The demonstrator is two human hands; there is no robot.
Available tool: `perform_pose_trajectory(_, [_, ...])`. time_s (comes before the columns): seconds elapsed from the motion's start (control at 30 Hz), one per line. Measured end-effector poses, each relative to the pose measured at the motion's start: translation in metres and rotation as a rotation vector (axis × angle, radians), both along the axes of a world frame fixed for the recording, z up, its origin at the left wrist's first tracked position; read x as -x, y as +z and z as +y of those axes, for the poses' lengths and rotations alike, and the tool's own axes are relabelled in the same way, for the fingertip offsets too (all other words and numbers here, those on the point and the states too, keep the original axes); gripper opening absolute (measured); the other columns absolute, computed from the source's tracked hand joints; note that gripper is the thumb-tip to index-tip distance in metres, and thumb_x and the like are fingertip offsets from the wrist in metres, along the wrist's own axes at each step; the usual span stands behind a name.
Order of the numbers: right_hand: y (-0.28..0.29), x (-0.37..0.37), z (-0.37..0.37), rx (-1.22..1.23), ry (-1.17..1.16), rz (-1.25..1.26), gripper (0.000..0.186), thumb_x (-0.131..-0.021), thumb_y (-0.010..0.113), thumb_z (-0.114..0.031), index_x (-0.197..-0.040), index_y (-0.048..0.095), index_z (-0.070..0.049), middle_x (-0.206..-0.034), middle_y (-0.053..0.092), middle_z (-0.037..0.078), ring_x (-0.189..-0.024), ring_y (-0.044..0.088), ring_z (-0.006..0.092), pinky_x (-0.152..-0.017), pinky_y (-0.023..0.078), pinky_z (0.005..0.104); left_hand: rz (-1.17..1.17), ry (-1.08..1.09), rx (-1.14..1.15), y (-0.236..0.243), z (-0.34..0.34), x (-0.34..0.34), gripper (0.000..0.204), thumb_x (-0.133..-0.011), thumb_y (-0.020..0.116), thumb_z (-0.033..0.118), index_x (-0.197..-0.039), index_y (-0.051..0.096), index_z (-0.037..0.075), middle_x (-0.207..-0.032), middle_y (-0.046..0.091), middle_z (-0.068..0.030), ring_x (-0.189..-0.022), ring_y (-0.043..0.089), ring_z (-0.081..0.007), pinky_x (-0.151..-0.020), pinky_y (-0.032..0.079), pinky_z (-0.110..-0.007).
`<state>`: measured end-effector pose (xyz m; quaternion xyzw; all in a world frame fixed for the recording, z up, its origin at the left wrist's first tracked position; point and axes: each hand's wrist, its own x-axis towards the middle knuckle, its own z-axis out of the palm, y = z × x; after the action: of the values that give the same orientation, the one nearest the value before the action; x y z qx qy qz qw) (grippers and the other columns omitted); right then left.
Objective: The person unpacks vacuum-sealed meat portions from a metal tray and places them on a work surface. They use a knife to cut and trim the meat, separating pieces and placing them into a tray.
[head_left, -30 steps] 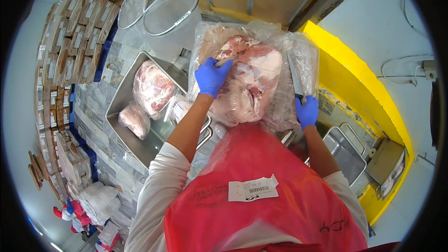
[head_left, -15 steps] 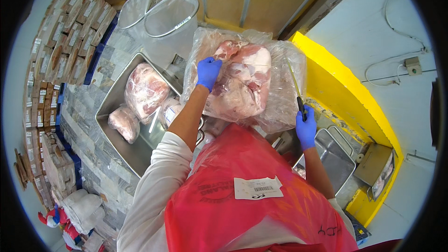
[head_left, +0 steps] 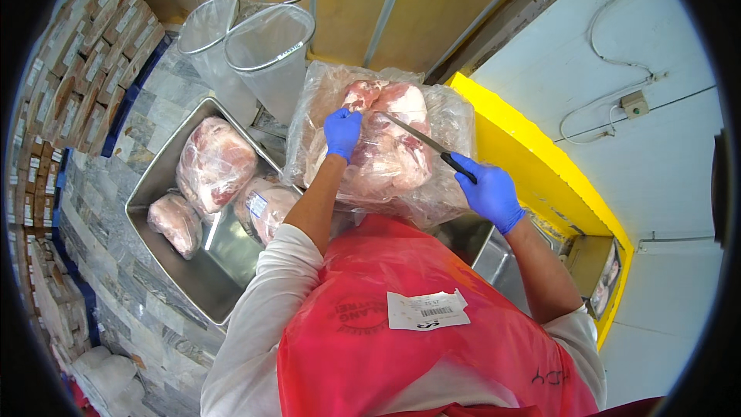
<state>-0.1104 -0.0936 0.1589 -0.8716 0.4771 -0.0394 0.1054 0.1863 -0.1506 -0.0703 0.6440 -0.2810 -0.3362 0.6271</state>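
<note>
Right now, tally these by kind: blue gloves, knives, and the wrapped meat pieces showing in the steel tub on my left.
Blue gloves: 2, left hand and right hand
Knives: 1, the black-handled knife in the right hand
Wrapped meat pieces showing in the steel tub: 3
Total: 6

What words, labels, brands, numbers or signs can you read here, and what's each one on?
I won't copy wording out, but print shows here:
White label on red apron: barcode and print, mostly too small.
Apron itself: dark print, plus handwritten letters lower right.
Clear container: lettering on its rim, too small.
One bagged meat piece: blue-and-white label, too small.
Stacked cartons: labels too small.
Knife: no print visible.
</note>
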Motion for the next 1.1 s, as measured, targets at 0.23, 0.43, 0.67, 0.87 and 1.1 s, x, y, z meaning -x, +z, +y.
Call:
perform_pose_trajectory(0.23, [0.061,-0.058,-0.034,-0.035,0.103,0.270,0.030,-0.092,0.060,-0.031,-0.119,0.070,-0.023,-0.091,0.070,0.019,-0.083,0.068,0.0392,-0.074,0.055,0.0481,-0.029,0.017,0.062,-0.008,-0.001,0.002,0.030,-0.081,0.067,0.012,-0.056,0.049,0.007,-0.057,0.044,0.0040,-0.057,0.036,-0.0066,-0.050,0.034,-0.033])
perform_pose_trajectory(0.43, [0.095,-0.143,-0.080,-0.076,0.244,0.595,0.026,-0.089,0.058,-0.026,-0.106,0.073,-0.014,-0.092,0.070,0.020,-0.085,0.067,0.0408,-0.077,0.054,0.0491,-0.086,0.000,0.032,0.003,0.005,0.001,0.031,-0.081,0.067,0.016,-0.058,0.050,0.004,-0.054,0.044,-0.0029,-0.055,0.037,-0.0102,-0.051,0.037,-0.036])
perform_pose_trajectory(0.67, [0.097,-0.215,-0.071,-0.058,0.300,0.788,0.022,-0.087,0.057,-0.023,-0.094,0.072,-0.007,-0.089,0.070,0.021,-0.087,0.067,0.0413,-0.078,0.054,0.0497,-0.107,-0.053,-0.034,0.003,0.010,0.004,0.030,-0.079,0.067,0.026,-0.064,0.059,0.001,-0.060,0.055,-0.0188,-0.053,0.050,-0.0303,-0.058,0.044,-0.044])
perform_pose_trajectory(0.87, [0.053,-0.148,-0.051,-0.056,0.240,0.558,0.024,-0.093,0.054,-0.027,-0.104,0.068,-0.011,-0.087,0.068,0.025,-0.081,0.067,0.0433,-0.075,0.053,0.0525,-0.033,-0.087,0.065,-0.018,0.010,0.000,0.027,-0.079,0.067,0.020,-0.064,0.059,0.000,-0.057,0.053,-0.0159,-0.052,0.045,-0.0212,-0.056,0.043,-0.040])
perform_pose_trajectory(1.1, [0.001,-0.085,0.006,0.002,-0.019,0.276,0.037,-0.096,0.051,-0.027,-0.130,0.056,-0.012,-0.084,0.068,0.024,-0.074,0.066,0.0442,-0.067,0.052,0.0557,0.223,-0.152,0.200,-0.021,0.009,-0.007,0.028,-0.081,0.064,0.006,-0.056,0.052,0.008,-0.058,0.041,0.0051,-0.057,0.036,-0.0057,-0.050,0.031,-0.032])
